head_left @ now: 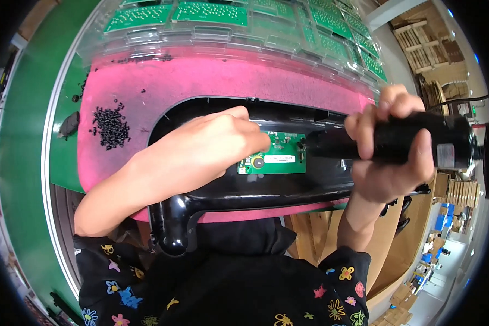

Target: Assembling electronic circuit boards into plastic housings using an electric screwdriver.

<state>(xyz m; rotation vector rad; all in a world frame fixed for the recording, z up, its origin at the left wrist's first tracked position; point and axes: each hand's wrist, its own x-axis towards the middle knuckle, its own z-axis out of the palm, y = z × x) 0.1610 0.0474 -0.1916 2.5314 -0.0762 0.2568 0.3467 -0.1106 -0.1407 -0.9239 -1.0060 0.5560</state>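
Observation:
A black plastic housing (244, 187) lies hollow side up on the pink mat, its near left leg reaching past the mat's edge. Inside it sits a green circuit board (297, 167) with a round buzzer-like part and a white label. My right hand (388, 146) is wrapped around a black electric screwdriver (391, 138), held almost level with its tip at the board's right edge. Over the board's left part is my left hand (231, 138), its fingers curled and pressed together at the board's upper left; whatever they pinch is hidden.
A pile of small black screws (111, 127) lies on the pink mat (201, 76) at left, with a dark lump (69, 125) beside it. Clear plastic trays (212, 35) of green boards line the far side. An open cardboard box (402, 244) stands at near right.

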